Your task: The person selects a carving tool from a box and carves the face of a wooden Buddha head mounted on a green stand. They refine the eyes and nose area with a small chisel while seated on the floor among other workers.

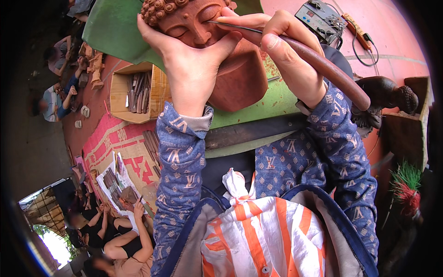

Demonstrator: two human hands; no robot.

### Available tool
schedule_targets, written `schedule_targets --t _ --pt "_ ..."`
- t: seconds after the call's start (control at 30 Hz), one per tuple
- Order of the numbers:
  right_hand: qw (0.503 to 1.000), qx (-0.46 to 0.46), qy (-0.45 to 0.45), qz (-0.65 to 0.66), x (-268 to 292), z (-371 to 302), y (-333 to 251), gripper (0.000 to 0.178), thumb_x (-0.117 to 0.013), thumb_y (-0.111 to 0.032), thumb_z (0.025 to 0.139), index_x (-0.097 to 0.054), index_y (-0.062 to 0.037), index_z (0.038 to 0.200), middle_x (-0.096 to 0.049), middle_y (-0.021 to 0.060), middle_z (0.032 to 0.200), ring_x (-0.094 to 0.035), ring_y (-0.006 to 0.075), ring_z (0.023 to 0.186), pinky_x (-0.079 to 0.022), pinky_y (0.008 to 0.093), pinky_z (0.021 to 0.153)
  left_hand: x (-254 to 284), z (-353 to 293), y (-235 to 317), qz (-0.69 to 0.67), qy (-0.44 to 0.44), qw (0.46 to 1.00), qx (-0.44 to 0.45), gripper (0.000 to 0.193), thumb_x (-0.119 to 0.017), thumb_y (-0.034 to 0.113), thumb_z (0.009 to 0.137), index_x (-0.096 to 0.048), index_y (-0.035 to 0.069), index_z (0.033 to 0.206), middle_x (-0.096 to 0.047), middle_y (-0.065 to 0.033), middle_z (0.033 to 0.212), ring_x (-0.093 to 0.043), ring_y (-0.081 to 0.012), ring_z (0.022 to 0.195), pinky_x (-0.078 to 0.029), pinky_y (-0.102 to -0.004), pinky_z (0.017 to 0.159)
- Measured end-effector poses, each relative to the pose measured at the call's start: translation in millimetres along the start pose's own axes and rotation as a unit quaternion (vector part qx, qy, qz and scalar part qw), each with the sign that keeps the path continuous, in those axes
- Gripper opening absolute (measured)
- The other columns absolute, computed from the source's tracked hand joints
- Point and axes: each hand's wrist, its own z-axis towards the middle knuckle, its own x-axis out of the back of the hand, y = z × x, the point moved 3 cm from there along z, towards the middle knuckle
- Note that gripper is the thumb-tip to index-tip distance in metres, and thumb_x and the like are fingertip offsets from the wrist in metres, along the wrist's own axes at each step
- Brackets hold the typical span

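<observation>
Left: an open cardboard box (121,92) contains slender tools (138,94). Centre: the left hand (191,69), thumb and fingers spread wide, cups the chin of a reddish-brown carved head (200,33) — positioned over a green board (282,100). The right hand (299,71) pinches a wooden-handled carving tool (339,78) — fingers curled, thin tip at one eye. Far right: a dark carved figure (385,92).

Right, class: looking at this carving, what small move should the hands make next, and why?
Probably a short, light stroke with the carving tool: the right hand holds it with its tip at or very near one eye of the carved head, while the left hand cups the face around the jaw, apparently steadying it.
</observation>
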Motion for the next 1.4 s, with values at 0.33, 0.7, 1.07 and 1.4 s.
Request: schedule_targets --t 0.33,0.7,1.07,1.4 --pt "0.981 0.057 -0.085 -0.165 6.8 17.6 -25.2 0.022 -0.067 -0.016 0.085 -0.056 0.0012 0.079 -0.061 0.0185 0.08 -0.062 0.0277 0.074 -0.048 0.0329 0.065 3.2 -8.1 -10.0 -0.04 -0.017 0.999 -0.027 0.123 -0.087 0.019 0.067 0.006 -0.009 0.141 -0.036 -0.023 0.135 -0.041 -0.0266 0.125 -0.034 -0.0355 0.107" --pt "0.992 -0.028 -0.112 0.056 23.8 21.8 -35.4 0.026 -0.062 -0.024 0.089 -0.051 -0.0006 0.082 -0.062 0.0239 0.105 -0.06 0.0271 0.099 -0.043 0.0398 0.089 6.1 -8.7 -7.5 -0.002 -0.012 0.999 -0.051 0.115 -0.086 0.009 0.066 0.0 -0.005 0.141 -0.035 -0.0224 0.135 -0.042 -0.0267 0.125 -0.036 -0.0353 0.106" --pt "0.995 -0.062 -0.072 -0.032 25.1 8.0 -28.7 0.034 -0.046 -0.032 0.099 -0.047 -0.0021 0.082 -0.056 0.0309 0.121 -0.055 0.0331 0.116 -0.041 0.0392 0.099 1.3 -1.3 -0.1 -0.042 -0.009 0.997 -0.058 0.115 -0.086 0.006 0.064 -0.002 -0.005 0.141 -0.036 -0.0222 0.134 -0.041 -0.0271 0.125 -0.037 -0.0355 0.105" --pt "0.999 -0.025 -0.02 0.04 9.9 6.3 -12.0 0.041 -0.033 -0.034 0.104 -0.041 -0.0021 0.08 -0.054 0.0366 0.118 -0.053 0.0407 0.119 -0.038 0.0467 0.105 2.3 -1.9 2.1 -0.056 0.0 0.998 -0.024 0.116 -0.087 0.007 0.063 -0.001 -0.005 0.141 -0.036 -0.023 0.134 -0.039 -0.0274 0.126 -0.034 -0.0354 0.107"
